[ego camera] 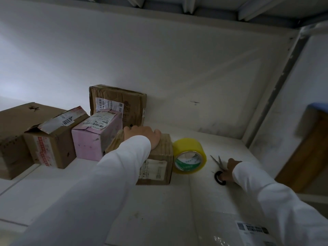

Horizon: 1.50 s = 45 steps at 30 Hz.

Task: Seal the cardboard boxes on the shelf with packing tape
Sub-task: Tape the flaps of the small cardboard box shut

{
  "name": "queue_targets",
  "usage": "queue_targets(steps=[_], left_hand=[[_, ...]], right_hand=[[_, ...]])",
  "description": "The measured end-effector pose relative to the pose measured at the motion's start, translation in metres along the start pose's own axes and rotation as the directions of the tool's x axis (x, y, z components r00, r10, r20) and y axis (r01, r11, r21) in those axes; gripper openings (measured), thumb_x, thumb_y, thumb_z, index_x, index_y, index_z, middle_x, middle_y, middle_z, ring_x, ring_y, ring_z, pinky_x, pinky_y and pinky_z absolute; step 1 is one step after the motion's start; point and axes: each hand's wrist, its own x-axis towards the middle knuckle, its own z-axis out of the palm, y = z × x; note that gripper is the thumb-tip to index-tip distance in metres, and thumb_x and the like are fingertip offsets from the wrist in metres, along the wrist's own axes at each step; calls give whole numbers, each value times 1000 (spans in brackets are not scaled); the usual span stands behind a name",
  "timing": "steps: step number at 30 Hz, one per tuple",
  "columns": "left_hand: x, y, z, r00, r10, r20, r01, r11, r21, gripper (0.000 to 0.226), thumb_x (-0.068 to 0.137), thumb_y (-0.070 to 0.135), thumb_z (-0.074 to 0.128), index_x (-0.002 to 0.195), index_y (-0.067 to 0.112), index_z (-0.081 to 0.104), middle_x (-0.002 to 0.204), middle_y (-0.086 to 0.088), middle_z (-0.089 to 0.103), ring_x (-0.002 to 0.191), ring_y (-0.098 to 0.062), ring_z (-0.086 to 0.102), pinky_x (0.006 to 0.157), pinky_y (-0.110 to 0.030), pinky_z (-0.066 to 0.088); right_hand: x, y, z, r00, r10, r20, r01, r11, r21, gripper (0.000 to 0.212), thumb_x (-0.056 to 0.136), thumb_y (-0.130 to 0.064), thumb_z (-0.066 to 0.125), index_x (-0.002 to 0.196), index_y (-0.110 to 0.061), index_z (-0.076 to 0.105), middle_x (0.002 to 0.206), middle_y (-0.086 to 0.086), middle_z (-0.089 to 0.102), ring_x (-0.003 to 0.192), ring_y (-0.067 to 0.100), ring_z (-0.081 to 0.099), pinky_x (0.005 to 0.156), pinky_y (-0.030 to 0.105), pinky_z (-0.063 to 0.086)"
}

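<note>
Resting flat on top of the small cardboard box (156, 157), the left hand (142, 135) has its fingers spread loose over the lid, not really gripping. That box sits on the white shelf (177, 210), and everything else lines up off it: the yellow tape roll (190, 155) stands just right of it, touching or nearly so, the scissors (219, 170) lie further right, the pink box (95, 137) is just left, with two brown boxes (48, 146) beyond. The right hand (229, 170) is curled round the scissors' handles.
</note>
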Motion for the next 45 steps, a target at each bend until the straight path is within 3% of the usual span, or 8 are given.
queue_targets(steps=[4, 8, 11, 14, 19, 25, 33, 45], left_hand=[[1, 0, 0, 1000, 0, 1, 0, 1000, 2, 60, 98, 45, 13, 115, 14, 61, 117, -10, 60, 111, -26, 50, 101, -41, 26], [2, 0, 0, 1000, -1, 3, 1, 1000, 3, 59, 98, 46, 14, 116, 14, 60, 117, -9, 60, 111, -26, 50, 101, -42, 26], [3, 0, 0, 1000, -3, 4, 3, 1000, 2, 59, 98, 47, 14, 114, 14, 61, 114, -9, 61, 108, -26, 51, 101, -41, 26], [4, 0, 1, 1000, 2, 3, -2, 1000, 0, 59, 97, 47, 15, 112, 14, 62, 111, -9, 61, 106, -26, 52, 100, -42, 26], [5, -1, 0, 1000, 2, 1, -2, 1000, -10, 59, 97, 47, 15, 112, 14, 62, 109, -9, 61, 106, -26, 52, 102, -43, 26], [5, -2, 1, 1000, 0, -4, 0, 1000, -28, 59, 97, 47, 14, 115, 15, 60, 113, -9, 61, 108, -27, 52, 102, -43, 25], [6, -2, 1, 1000, 0, -12, -1, 998, -57, 58, 97, 47, 16, 110, 15, 62, 108, -8, 62, 105, -26, 53, 102, -42, 25], [8, -3, 2, 1000, -12, -12, 11, 997, -83, 58, 96, 48, 16, 104, 15, 63, 92, -6, 58, 89, -25, 50, 102, -43, 25]], right_hand=[[7, 6, -10, 992, -51, 119, -9, 889, 459, 34, 88, -39, 62, 96, -6, 64, 83, 8, 63, 72, 21, 59, 60, 24, 47], [1, 6, -33, 967, -255, 3, 45, 181, 982, 12, 94, -17, 55, 87, -10, 59, 60, 3, 65, 49, 10, 55, 39, 14, 40], [-11, -14, -45, 913, -395, -104, 94, -44, 995, 10, 97, -13, 47, 88, -11, 53, 74, 7, 60, 53, 10, 61, 42, 16, 47], [-23, -34, -50, 875, -482, -35, 52, 20, 998, 18, 91, -32, 54, 85, -17, 49, 76, 6, 55, 50, 9, 64, 44, 18, 51], [-29, -21, -55, 704, -691, 164, -57, 175, 983, 101, 5, -62, 86, 88, -17, 53, 68, 10, 62, 54, 20, 64, 47, 25, 53], [-39, -16, -40, 456, -763, 458, 123, 564, 817, 111, 12, -76, 79, 94, -5, 54, 73, 3, 63, 65, 13, 64, 62, 26, 54], [-44, -45, -23, 594, -736, 325, 12, 413, 911, 109, 7, -70, 81, 95, -10, 57, 72, 10, 67, 64, 22, 68, 55, 27, 54], [-65, -76, -19, 703, -662, 259, -144, 225, 964, 38, 80, -43, 58, 89, -6, 60, 66, 12, 67, 53, 19, 67, 45, 21, 51]])
